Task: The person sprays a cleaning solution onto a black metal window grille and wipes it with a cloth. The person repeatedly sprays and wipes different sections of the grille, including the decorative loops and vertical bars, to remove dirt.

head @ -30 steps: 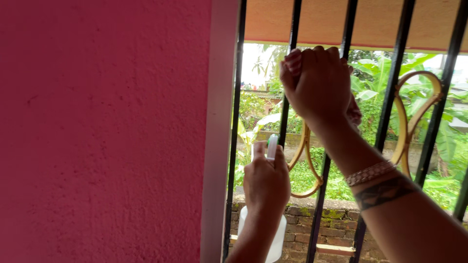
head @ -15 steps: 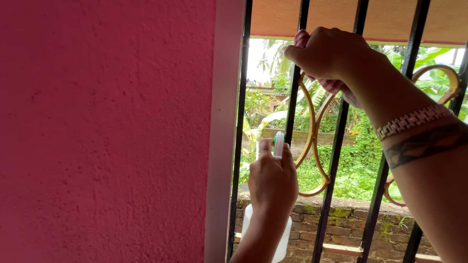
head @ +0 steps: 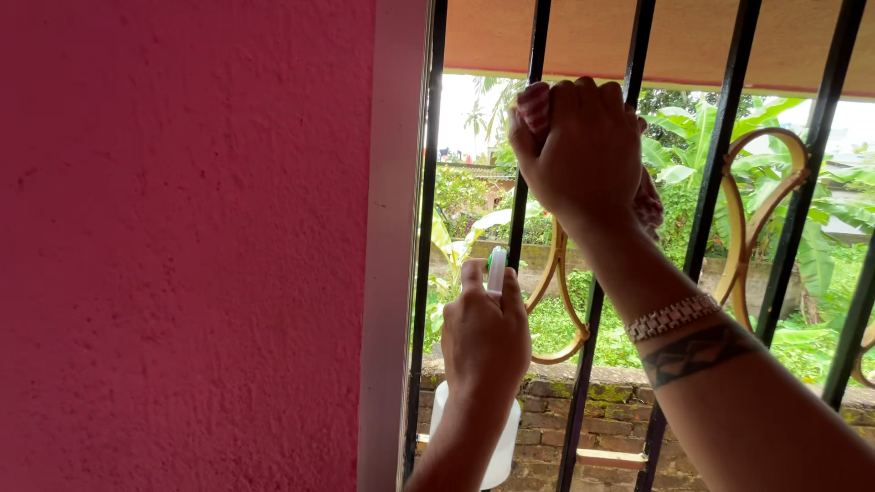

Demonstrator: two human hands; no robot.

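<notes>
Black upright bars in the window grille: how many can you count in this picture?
6 bars: one beside the pink frame, two passing behind the right hand, two further right, one cut off at the edge. More may be hidden.

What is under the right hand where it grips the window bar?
A red-and-white cloth shows at the edges of the right hand, pressed against a black bar. The hand covers most of the cloth and that stretch of bar.

The right hand (head: 579,146) is raised, fingers (head: 547,100) curled into a tight fist. The left hand (head: 485,333) sits lower, fingers clenched, forearm upright.
</notes>
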